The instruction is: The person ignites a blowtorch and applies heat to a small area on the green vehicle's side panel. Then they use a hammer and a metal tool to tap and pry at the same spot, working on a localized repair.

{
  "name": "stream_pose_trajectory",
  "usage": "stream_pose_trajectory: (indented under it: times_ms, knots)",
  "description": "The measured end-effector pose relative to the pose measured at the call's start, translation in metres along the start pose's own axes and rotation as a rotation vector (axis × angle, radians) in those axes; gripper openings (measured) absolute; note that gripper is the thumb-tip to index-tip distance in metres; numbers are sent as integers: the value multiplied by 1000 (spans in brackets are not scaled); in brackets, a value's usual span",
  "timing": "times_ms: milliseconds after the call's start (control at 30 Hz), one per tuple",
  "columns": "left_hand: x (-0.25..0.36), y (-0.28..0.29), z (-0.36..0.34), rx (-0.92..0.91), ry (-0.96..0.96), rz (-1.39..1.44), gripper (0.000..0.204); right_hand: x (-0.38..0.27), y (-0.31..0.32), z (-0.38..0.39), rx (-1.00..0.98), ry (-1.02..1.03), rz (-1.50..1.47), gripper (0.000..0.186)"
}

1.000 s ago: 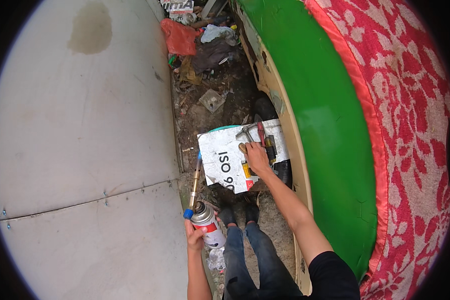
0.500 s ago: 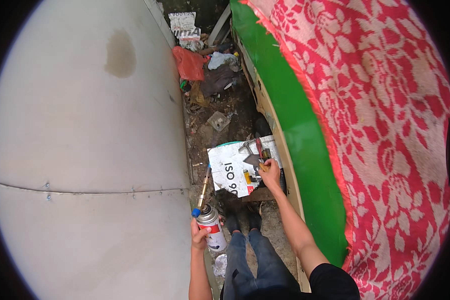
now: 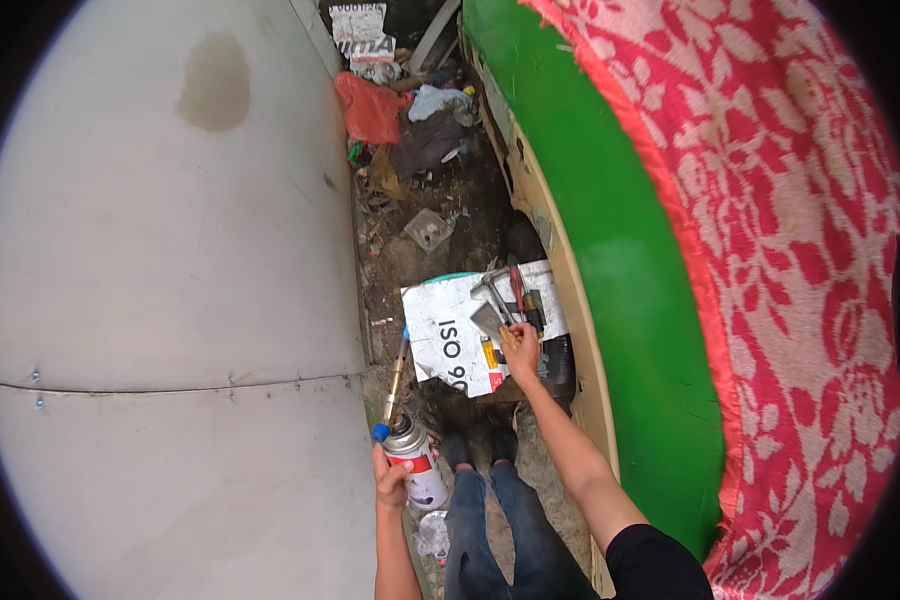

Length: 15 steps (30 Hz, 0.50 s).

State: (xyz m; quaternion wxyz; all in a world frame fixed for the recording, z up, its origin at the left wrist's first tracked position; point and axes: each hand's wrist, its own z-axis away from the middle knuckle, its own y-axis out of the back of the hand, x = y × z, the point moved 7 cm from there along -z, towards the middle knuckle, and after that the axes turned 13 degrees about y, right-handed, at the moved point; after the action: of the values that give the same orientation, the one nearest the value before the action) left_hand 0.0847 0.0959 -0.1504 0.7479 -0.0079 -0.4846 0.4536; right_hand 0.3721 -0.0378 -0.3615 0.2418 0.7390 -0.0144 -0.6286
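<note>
My left hand (image 3: 390, 478) is wrapped round a white and red gas canister (image 3: 427, 488). Screwed onto its top is a blowtorch head (image 3: 394, 392) with a blue knob and a long brass tube, pointing forward; a bluish glow shows at its tip. My right hand (image 3: 521, 357) grips the wooden handle of a scraper (image 3: 487, 319), its flat metal blade over a white printed board (image 3: 432, 312). Beside the blade lies a hammer (image 3: 492, 288), with a red-handled tool (image 3: 515, 281) just right of it. A small yellow item (image 3: 488, 352) sits nearer me on the board.
A grey panel wall (image 3: 170, 290) rises on the left. To the right stands a green surface (image 3: 610, 240) with a red and pink patterned cloth (image 3: 800, 260) over it. Litter, including a red plastic bag (image 3: 368, 108), covers the narrow ground ahead.
The whole view has shifted slightly, and the board now appears farther left. My right hand has turned the scraper, so its blade looks lighter. My left hand keeps its hold on the canister.
</note>
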Motion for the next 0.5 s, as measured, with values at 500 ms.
stream_pose_trajectory:
  times_ms: [500]
  knots:
    - [52,-36,49,-133,-79,-58,64,-163,54,36,-62,293,185,20]
